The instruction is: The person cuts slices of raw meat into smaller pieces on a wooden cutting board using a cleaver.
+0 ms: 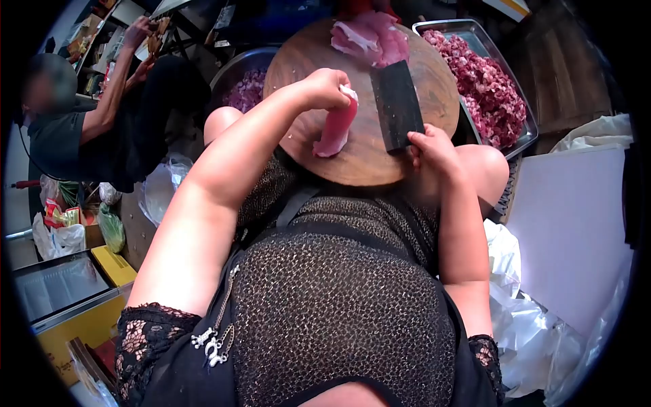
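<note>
My left hand (327, 89) pinches the upper end of a strip of raw meat (337, 127), which hangs down over the round wooden chopping board (305, 156). In my right hand (432, 148) is a cleaver (397, 105), its broad dark blade pointing away from me over the board's right half. The fingers of that hand are closed at the cleaver's near end; the handle is mostly hidden by them. At the board's far edge lies a larger piece of raw meat (369, 37), pink with white fat, just beyond the blade's tip.
A metal tray (532, 132) of chopped meat (485, 88) stands right of the board. Left of it is a metal bowl (220, 85) with more chopped meat. Another person (102, 125) sits at far left, both hands raised. A white panel (569, 224) and plastic bags (529, 332) are at right.
</note>
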